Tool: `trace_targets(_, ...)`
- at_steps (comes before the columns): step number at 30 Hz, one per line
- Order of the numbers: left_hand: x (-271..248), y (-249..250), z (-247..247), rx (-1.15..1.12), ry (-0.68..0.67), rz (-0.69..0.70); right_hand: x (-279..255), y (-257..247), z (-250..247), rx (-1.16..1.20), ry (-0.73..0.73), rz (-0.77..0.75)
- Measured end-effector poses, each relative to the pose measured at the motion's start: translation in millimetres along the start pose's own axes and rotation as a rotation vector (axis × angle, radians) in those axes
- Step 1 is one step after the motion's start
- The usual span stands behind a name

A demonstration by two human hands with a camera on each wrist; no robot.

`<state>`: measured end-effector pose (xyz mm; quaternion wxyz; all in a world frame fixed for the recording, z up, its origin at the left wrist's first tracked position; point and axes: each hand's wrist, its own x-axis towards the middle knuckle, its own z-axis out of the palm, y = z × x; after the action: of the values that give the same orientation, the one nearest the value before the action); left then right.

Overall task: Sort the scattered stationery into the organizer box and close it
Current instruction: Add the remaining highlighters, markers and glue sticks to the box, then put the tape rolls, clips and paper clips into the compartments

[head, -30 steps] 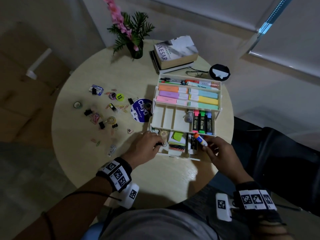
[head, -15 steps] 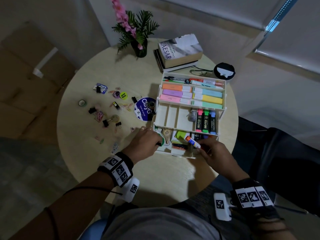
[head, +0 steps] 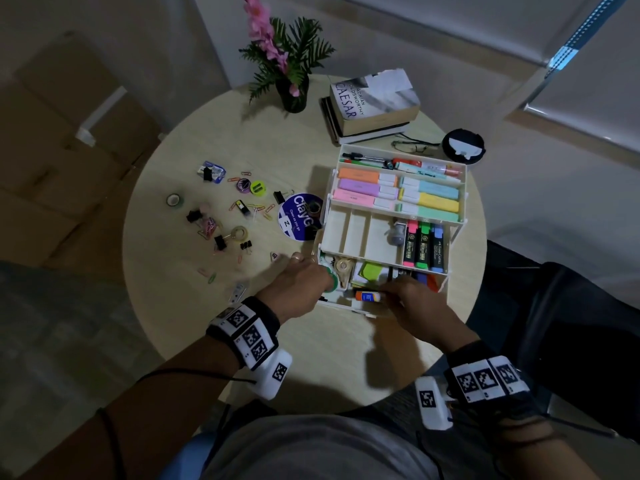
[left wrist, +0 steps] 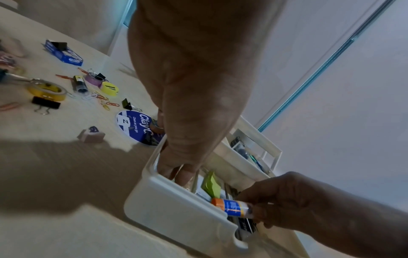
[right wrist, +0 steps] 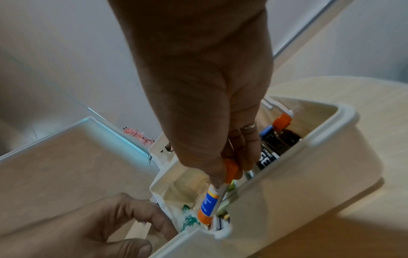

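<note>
The white tiered organizer box (head: 356, 237) stands open on the right of the round table, holding highlighters, markers and sticky notes. My right hand (head: 391, 292) pinches a glue stick (head: 367, 297) with an orange cap and blue label. It lies level, low against the bottom tray's front wall (left wrist: 176, 209). The glue stick (right wrist: 209, 202) points toward my left hand (right wrist: 154, 220). My left hand (head: 311, 278) reaches into the tray's left end, fingers curled at a green-patterned tape roll (head: 330, 279). Clips and tape rolls (head: 239, 233) lie scattered to the left.
A round blue sticker (head: 299, 216) lies against the box's left side, and a blue staple box (head: 212, 172) sits further left. At the back stand a flower vase (head: 292, 95), stacked books (head: 374, 105), glasses (head: 412, 146) and a black round holder (head: 463, 146). The table edge runs just below my hands.
My right hand has carried the glue stick left and down into the front of the bottom tray. My left hand stayed at the tray's left end, and the green tape roll now shows there.
</note>
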<state>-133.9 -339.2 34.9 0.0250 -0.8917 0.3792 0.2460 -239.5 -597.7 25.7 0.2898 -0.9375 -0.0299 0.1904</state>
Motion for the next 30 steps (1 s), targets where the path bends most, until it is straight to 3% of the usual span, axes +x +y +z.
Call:
trace_targets(5, -8.1, -5.6, -8.3, -0.211, 0.089, 0.059, 15.6, -10.2, 6.1, -0.018, -0.072, -0.009)
trace_targets(11, -32.3, -45.9, 0.2, -0.408, 0.286, 0.114, 33.3, -20.1, 20.2, -0.096, -0.155, 0.136)
trace_targets(17, -69.0, -107.6, 5.8, -0.473, 0.409, -0.012, 37.2, -25.6, 29.7, -0.116, -0.117, 0.157)
trace_targets(24, -109.0, -181.0, 34.7, -0.496, 0.307, -0.282, 41.8, -82.7, 14.3, -0.124, 0.018, 0.029)
trace_targets(30, -124.8, -218.2, 58.3, -0.554, 0.218, -0.331, 82.0, -158.1, 10.9, -0.037, 0.113, -0.053)
